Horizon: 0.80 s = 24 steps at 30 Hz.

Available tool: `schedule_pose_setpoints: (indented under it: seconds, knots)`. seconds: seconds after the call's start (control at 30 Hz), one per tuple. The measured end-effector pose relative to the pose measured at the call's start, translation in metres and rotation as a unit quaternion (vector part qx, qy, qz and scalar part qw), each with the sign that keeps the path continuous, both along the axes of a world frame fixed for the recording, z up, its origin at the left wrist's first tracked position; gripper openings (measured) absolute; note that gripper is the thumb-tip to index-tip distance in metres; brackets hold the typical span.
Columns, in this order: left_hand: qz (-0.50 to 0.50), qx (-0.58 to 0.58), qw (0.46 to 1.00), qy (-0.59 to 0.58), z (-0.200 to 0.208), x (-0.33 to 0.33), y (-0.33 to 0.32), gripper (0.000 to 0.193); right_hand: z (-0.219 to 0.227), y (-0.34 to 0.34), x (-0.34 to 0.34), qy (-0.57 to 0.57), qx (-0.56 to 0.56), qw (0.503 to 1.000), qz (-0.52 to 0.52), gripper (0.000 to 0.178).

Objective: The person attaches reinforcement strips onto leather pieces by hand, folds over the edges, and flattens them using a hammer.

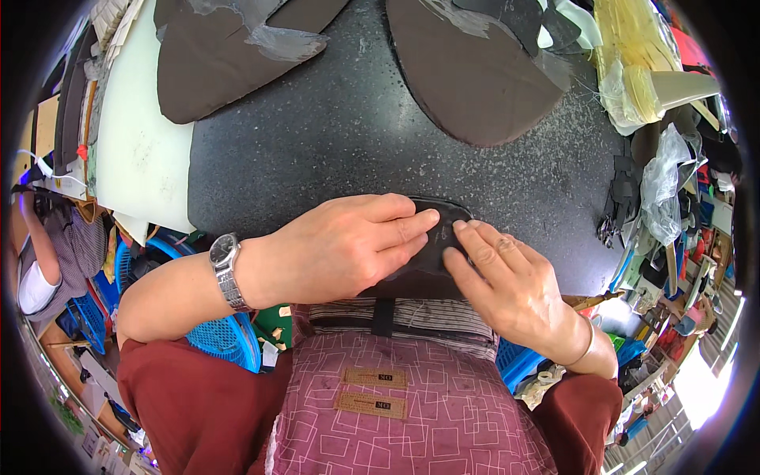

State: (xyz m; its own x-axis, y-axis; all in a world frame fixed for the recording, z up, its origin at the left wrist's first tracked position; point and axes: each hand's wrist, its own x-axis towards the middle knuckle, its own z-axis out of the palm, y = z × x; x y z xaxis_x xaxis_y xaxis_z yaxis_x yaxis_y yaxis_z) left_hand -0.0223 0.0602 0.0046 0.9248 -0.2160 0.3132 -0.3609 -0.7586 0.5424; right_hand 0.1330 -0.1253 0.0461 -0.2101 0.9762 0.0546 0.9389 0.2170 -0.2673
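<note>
At the near edge of the dark worktable (317, 158), both hands are on a black, curved sheet piece (442, 237) that looks like leather. My left hand (348, 241), with a metal watch at its wrist, reaches in from the left. Its fingers press together on the piece's left part. My right hand (511, 277) comes from the right, its bent fingertips on the piece's right part and curved edge. The fingertips of the two hands are close to each other. Parts of the piece and the undersides of both hands are hidden.
Brown, rounded sheet pieces (483, 87) with grey smeared patches lie across the far table. A white sheet (146, 134) covers the left side. A wrapped yellowish bundle (633, 71) and clear plastic (665, 174) sit at right. Blue baskets (226, 344) stand below; another person (59, 253) is at left.
</note>
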Motion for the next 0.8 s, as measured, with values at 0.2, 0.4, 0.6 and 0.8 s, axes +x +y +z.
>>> schedule_pose_setpoints:
  seconds: [0.2, 0.4, 0.6, 0.8]
  knots:
    - [0.007, -0.06, 0.998, 0.027, 0.001, 0.003, 0.004, 0.033, -0.008, 0.006, -0.006, 0.037, 0.012, 0.998, -0.049, 0.034]
    - [-0.108, 0.046, 0.992, 0.04, 0.005, -0.005, 0.025, 0.042, -0.019, 0.005, 0.012, 0.166, 0.014, 0.986, 0.001, 0.031]
    - [-0.125, -0.034, 0.982, 0.136, 0.024, -0.009, 0.045, 0.053, -0.017, 0.0, 0.011, 0.157, -0.004, 0.987, -0.009, 0.029]
    - [-0.068, 0.072, 0.988, 0.119, 0.009, -0.009, -0.005, 0.069, -0.017, -0.007, 0.014, 0.16, -0.004, 0.987, -0.026, 0.029]
